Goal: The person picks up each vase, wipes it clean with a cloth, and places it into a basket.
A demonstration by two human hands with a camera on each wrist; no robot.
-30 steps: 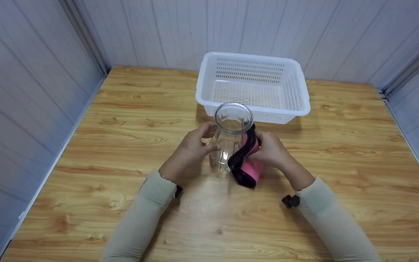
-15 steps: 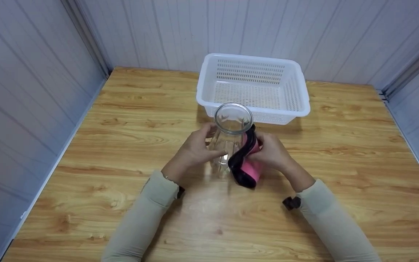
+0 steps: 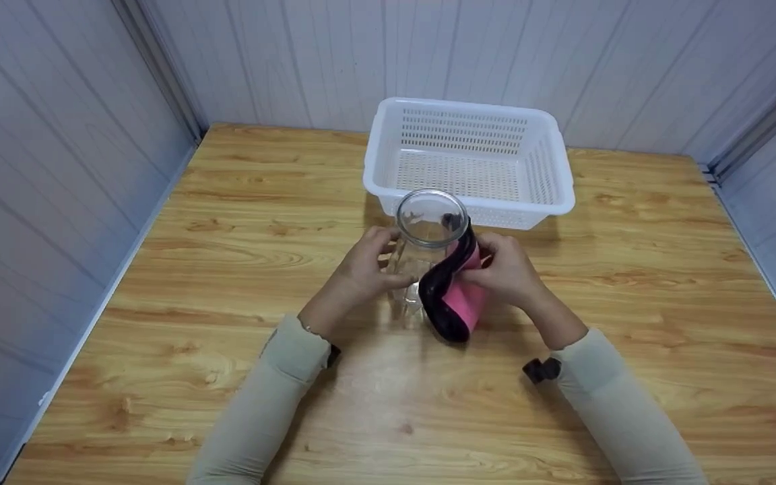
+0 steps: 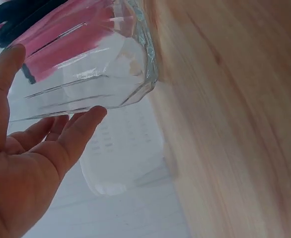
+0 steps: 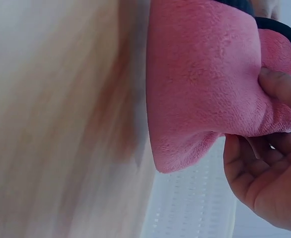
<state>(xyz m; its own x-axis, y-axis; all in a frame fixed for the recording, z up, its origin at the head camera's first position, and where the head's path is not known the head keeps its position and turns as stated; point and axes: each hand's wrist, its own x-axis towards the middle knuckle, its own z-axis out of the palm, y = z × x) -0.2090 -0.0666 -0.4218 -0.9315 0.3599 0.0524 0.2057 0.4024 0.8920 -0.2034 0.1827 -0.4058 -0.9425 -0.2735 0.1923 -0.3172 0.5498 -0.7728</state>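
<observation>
my left hand [image 3: 361,269] curls about the clear glass jar [image 3: 411,269], thumb on the near side, fingers on the far side. my right hand [image 3: 509,273] pinches the pink cloth [image 3: 465,300] with its black edging, keeping it at the jar's right side, where the pink shows through the glass. the jar's mouth faces up, though i can't quite tell whether its base touches the wooden table [image 3: 260,222]. just beyond sits a white slotted basket [image 3: 516,207]
</observation>
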